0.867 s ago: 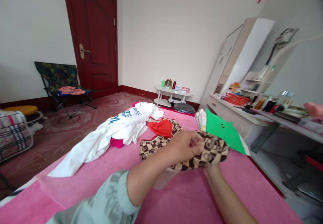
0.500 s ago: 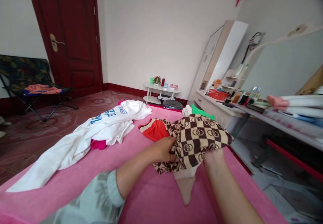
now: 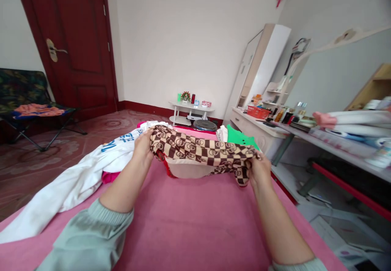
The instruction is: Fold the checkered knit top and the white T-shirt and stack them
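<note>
Item under inspection: a brown-and-cream checked garment (image 3: 201, 150), held stretched crosswise above the far half of the bed (image 3: 198, 222), clear of the pink cover along most of its length.

Left hand (image 3: 143, 144): the grip is closed on the garment's left end, with the cloth bunched inside the fingers. Right hand (image 3: 259, 169): the grip is closed on the right end, where a corner hangs just below the knuckles. A pale lining or second layer sags beneath the middle of the span.

Handling, as judged: the garment looks light, soft and wholly limp. It droops wherever it is unsupported and creases readily. It is neither fragile nor slippery, since the knit appears to give ready purchase. The two ends or corners, where it is held at present, look like the soundest places to take hold. A single central hold would probably let both ends fall.

Surroundings: a white garment (image 3: 76, 177) with blue print lies spread on the left of the bed, just beside the left hand. A green garment (image 3: 241, 138) lies at the far right, behind the checked one.
</note>
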The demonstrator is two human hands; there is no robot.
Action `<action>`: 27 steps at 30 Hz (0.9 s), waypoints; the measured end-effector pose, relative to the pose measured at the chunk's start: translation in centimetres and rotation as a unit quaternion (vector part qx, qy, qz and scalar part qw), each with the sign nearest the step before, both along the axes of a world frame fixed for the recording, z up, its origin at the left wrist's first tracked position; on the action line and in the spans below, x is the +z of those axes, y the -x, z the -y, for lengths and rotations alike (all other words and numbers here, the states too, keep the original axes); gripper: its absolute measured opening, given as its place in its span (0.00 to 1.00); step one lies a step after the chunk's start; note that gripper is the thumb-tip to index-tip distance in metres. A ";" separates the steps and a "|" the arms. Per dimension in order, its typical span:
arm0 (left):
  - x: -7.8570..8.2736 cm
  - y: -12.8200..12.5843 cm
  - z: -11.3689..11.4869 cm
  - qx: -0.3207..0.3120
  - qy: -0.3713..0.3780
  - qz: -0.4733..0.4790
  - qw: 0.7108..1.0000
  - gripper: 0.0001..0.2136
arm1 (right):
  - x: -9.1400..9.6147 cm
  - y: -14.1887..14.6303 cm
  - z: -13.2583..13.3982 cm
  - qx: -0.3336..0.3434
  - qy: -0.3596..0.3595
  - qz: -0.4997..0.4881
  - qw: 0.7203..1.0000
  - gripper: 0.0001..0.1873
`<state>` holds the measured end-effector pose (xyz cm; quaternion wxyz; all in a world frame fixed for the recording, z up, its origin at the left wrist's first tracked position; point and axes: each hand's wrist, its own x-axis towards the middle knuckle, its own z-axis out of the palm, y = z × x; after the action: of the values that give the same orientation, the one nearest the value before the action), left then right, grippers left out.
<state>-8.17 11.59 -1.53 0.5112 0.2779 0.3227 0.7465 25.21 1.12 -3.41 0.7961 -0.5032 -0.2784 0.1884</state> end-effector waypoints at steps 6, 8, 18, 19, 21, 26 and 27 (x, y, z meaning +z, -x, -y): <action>-0.6 1.5 -0.3 0.186 -0.016 0.013 0.982 0.12 | -2.8 -2.0 -0.6 -0.134 0.020 0.106 0.985 0.25; -0.5 0.8 0.2 0.190 -0.056 -0.061 0.978 0.12 | -2.2 -1.1 -0.2 -0.115 0.021 0.142 0.983 0.25; 2.9 -4.9 10.2 -0.687 -0.182 -0.441 0.548 0.10 | -1.9 9.1 2.1 0.359 0.288 0.115 0.880 0.33; 2.8 -5.1 10.4 -0.692 -0.178 -0.427 0.554 0.12 | -2.2 9.6 2.1 0.366 0.276 0.143 0.877 0.32; 2.0 -5.4 9.6 -0.611 -0.196 -0.430 0.635 0.14 | -2.8 9.9 1.9 0.389 0.249 0.206 0.863 0.29; -2.0 -5.8 5.1 -0.217 -0.257 -0.562 0.755 0.15 | -3.5 6.3 0.6 0.220 0.207 0.283 0.910 0.15; -2.9 -5.9 4.6 -0.189 -0.265 -0.584 0.743 0.16 | -3.9 5.0 0.4 0.166 0.185 0.284 0.926 0.17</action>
<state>-2.28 7.02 -4.43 0.2590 0.8393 0.2879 0.3815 20.23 0.75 -7.29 0.5336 -0.6209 -0.5324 0.2151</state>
